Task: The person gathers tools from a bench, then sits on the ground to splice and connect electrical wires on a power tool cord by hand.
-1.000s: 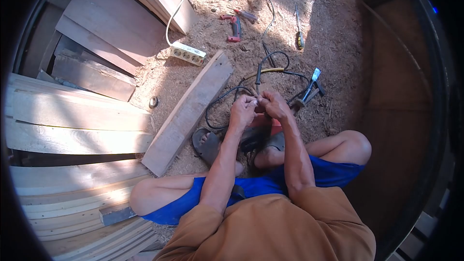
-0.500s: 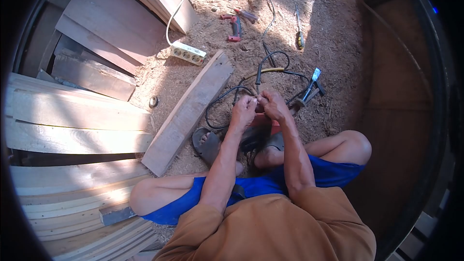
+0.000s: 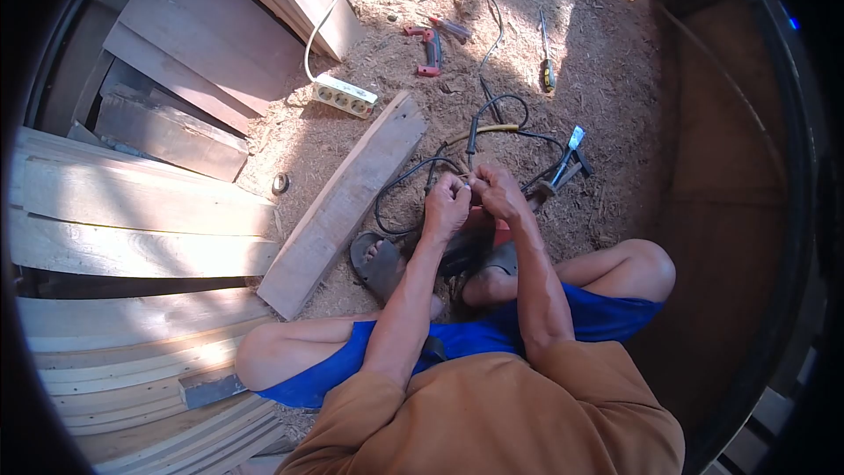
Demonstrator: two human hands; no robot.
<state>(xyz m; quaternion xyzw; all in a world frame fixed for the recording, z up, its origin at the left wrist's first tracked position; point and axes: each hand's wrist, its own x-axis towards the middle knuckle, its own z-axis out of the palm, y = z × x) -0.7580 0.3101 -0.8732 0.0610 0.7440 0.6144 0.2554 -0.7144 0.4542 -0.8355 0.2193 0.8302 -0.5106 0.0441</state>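
Note:
My left hand (image 3: 447,205) and my right hand (image 3: 498,193) meet above my feet, fingertips pinched close together. Thin strands at the end of a black cable (image 3: 472,139) run down to the fingertips; what each hand pinches is too small to make out. Below the hands, between my sandals, lies a red and black tool (image 3: 469,242), partly covered by them. The black cable loops on the ground around the hands, with a yellow section (image 3: 494,129) just beyond. To the right of my right hand lies a hammer-like tool (image 3: 563,167).
A wooden beam (image 3: 345,204) lies left of my hands. Beyond it are a power strip (image 3: 345,96) and a black ring (image 3: 280,183). Farther off lie a red and black casing part (image 3: 429,51) and a screwdriver (image 3: 547,62). Stacked boards (image 3: 141,246) fill the left; a dark panel (image 3: 721,237) stands right.
My left hand has shifted slightly and its wrist has turned a little. My right hand stays nearly in place. The view has moved very slightly.

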